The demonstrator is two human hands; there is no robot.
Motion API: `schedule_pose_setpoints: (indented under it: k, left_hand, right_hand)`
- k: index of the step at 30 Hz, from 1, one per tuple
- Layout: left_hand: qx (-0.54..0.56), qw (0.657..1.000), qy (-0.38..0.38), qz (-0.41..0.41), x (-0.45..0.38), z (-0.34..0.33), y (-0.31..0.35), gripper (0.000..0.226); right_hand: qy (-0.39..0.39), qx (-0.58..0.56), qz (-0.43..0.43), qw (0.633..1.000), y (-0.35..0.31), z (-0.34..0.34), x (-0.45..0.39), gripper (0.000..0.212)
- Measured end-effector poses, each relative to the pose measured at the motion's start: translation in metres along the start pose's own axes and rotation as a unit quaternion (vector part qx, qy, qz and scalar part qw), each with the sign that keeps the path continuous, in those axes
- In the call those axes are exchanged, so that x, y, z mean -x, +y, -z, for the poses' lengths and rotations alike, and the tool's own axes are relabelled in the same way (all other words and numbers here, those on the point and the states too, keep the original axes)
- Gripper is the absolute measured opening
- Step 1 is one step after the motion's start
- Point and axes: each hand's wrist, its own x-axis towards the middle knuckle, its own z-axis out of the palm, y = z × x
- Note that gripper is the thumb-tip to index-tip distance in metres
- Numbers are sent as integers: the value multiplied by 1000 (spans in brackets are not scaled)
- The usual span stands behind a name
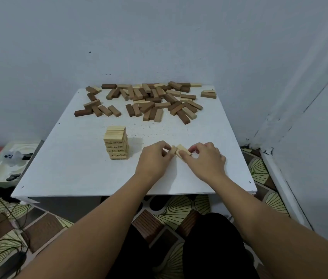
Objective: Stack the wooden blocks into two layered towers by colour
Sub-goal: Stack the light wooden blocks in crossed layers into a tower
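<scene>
From the head camera, both forearms reach forward over the near edge of the white table (68, 174). The left hand (154, 160) rests knuckles up, its fingers curled in to pinch one pale block (172, 151) at its right side. The right hand (206, 160) lies just beside it, fingers bent down around the other pale blocks (183, 151), which sit touching the first one on the tabletop between the two hands.

To the left of the hands, a little farther off, stands a pale tower (116, 142) of several layers, upright and apart from both hands. Along the far edge of the table lies a loose pile of blocks (149, 101), dark brown, mid brown and a few pale, well apart from the hands. Nothing lies between the hands and the tower. A patterned floor (179, 210) shows below the table.
</scene>
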Motion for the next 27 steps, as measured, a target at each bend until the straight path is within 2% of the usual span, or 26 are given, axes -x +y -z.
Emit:
schedule_pose_setpoints:
  k: [5,10,13,15,17,19,21,23,27]
  left_hand:
    - [-6,1000,8,-26,-9,-1,-21,19]
    - [39,999,35,-4,-15,3,-24,28]
    - [26,997,56,-42,-11,1,-28,27]
    - [33,995,62,-66,-7,-1,-30,24]
    - [47,996,34,-73,-7,1,-33,35]
    - [48,996,-20,-79,-10,5,-38,62]
    - [37,994,-54,-82,-11,9,-42,78]
    - [29,995,-55,-79,-10,10,-43,85]
    - [32,996,-19,-83,-7,6,-39,77]
  right_hand:
    - [-17,-34,20,999,-2,-1,-9,24]
    - [-20,-71,31,997,-15,-7,-20,23]
    - [-42,-87,44,994,-19,-8,-23,22]
    - [-70,-104,51,991,-16,-3,-23,30]
    - [-134,-126,64,981,-9,6,-25,50]
    - [-204,-134,81,966,1,15,-28,71]
    - [-241,-127,90,958,6,19,-30,81]
    - [-241,-120,92,959,6,19,-30,80]
    - [-206,-139,85,965,1,14,-26,53]
